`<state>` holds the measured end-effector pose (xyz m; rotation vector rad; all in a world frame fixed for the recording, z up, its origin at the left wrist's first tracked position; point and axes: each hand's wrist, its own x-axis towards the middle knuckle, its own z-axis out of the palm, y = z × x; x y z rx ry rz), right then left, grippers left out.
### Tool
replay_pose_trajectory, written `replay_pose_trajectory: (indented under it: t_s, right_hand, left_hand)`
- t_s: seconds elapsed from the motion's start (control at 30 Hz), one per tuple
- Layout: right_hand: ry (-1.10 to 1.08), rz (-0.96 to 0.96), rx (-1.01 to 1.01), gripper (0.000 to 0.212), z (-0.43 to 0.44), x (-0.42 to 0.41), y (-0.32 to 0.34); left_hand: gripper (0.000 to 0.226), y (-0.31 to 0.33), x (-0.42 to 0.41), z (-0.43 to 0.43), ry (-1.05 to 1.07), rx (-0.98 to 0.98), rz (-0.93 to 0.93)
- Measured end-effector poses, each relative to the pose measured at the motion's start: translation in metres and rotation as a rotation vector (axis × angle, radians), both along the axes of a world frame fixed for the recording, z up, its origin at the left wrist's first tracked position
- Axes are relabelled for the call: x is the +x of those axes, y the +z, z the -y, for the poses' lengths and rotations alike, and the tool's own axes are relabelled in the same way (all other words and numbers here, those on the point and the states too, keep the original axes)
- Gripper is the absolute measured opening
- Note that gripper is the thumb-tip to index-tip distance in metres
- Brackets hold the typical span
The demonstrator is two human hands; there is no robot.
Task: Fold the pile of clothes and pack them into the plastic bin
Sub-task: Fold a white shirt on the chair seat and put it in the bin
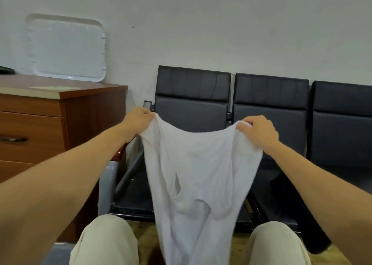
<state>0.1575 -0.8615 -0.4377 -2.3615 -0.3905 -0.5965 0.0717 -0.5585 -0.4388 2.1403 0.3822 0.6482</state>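
Head view, widest things first: what is shown?

A row of dark padded chairs (269,107) is set against the pale wall, with a wooden cabinet (40,124) to the left. A clear plastic tray or lid (66,47) is leaned on the wall above the cabinet's tabletop. No container for packing is made out with certainty.

And the task's thing?

A white garment (199,164) is held up in the air in front of the chairs, above the gap between the two knees. Its upper edge is stretched between the hands and sags in the middle; the rest is left hanging. Something dark (289,192) is seen lying on a seat to the right, too dim to be named.

Which step is judged to be in hand?

The garment is judged to be spread out ready for folding; no fold is yet made. For the next move a flat surface is called for, lap or seat, and the edge should be held taut so that the cloth is laid down without creases.

How are the grips set?

The left grip (141,118) is clenched on one top corner, cloth bunched under the curled fingers. The right grip (259,130) is likewise closed on the other corner, fingers curled over the edge. Nothing else is touched by either.
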Motion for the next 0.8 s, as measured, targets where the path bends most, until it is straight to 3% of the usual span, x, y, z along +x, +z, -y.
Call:
replay_pose_trajectory:
  t_s: [0.07,0.13,0.2,0.3,0.43,0.5,0.57,0.63,0.67,0.73,0.8]
  right_hand:
    - [-0.13,0.186,-0.131,0.024,0.007,-0.001,-0.008]
    - [-0.151,0.294,-0.218,0.026,0.007,0.0,-0.009]
    - [-0.153,0.207,-0.351,0.027,0.004,0.005,-0.012]
    - [-0.11,-0.006,-0.467,0.024,0.004,0.018,-0.028]
    - [0.077,-0.232,-0.284,0.031,0.005,0.033,-0.042]
    - [0.126,-0.327,-0.287,0.04,0.006,0.037,-0.045]
    - [0.153,-0.391,-0.311,0.049,0.008,0.044,-0.051]
    - [0.174,-0.381,-0.338,0.042,0.01,0.058,-0.061]
    - [0.185,-0.363,-0.344,0.033,0.011,0.067,-0.068]
    - [0.206,-0.332,-0.34,0.022,0.009,0.084,-0.079]
    - [0.187,-0.306,-0.318,0.017,0.005,0.102,-0.09]
  left_hand:
    - [0.029,-0.019,0.0,-0.016,0.097,0.313,0.004]
    - [0.03,-0.032,0.003,-0.037,0.137,0.403,-0.014]
    - [0.029,-0.04,0.006,-0.047,0.116,0.433,-0.075]
    - [0.026,-0.046,0.008,-0.045,0.054,0.382,-0.145]
    - [0.03,-0.06,0.018,-0.045,0.052,0.266,-0.226]
    - [0.032,-0.067,0.026,-0.049,0.018,0.196,-0.275]
    - [0.051,-0.07,0.032,-0.052,-0.083,0.069,-0.327]
    - [0.073,-0.076,0.041,-0.055,-0.147,-0.001,-0.422]
    - [0.066,-0.079,0.046,-0.054,-0.172,0.068,-0.476]
    - [0.03,-0.091,0.061,-0.056,-0.157,0.316,-0.478]
    - [0.025,-0.099,0.076,-0.054,-0.135,0.439,-0.377]
